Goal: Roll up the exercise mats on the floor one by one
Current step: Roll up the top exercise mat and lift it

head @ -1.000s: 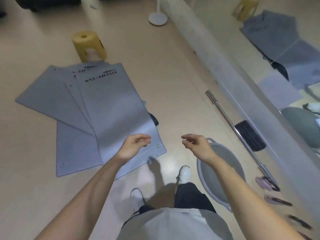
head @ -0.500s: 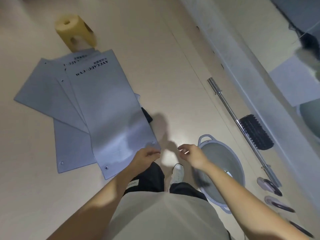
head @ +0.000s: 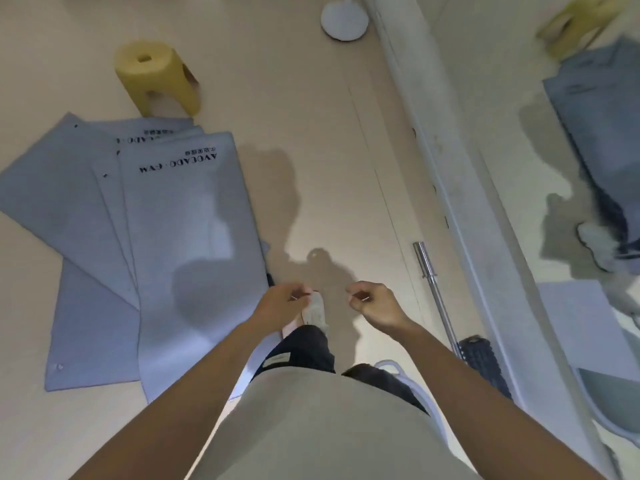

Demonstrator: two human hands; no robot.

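At your far left the flat grey foam exercise mats (head: 93, 341) lie fanned in an overlapping pile on the pale beige floor (head: 311, 116), all of them unrolled. The top mat (head: 194, 244) is the one nearest your feet. It carries black lettering at its far end, its long right edge runs down toward your left leg, and your shadow falls across its middle. Just past the pile's far end stands a yellow round-topped plastic stool (head: 156, 77), upright, with a small hole in its seat.

Your left hand (head: 282, 304) hangs in the air just off the top mat's right edge, fingers curled in toward the thumb and holding nothing; it touches no mat. Right beside it, lower down, your white shoe (head: 315, 311) is planted on the floor. Far ahead sits a white round disc base (head: 344, 19) with a thin pole rising from it.

Your right hand (head: 377, 308) is level with the left and apart from it, also curled into a loose fist with nothing in it. To its right a bare steel barbell bar (head: 438, 299) lies along the floor beside the grey wall ledge (head: 450, 188). A black ridged foam roller (head: 483, 363) rests at the bar's near end, and the rim of a grey plastic basin (head: 391, 366) shows by your right leg. A wall mirror (head: 519, 140) fills the right side.
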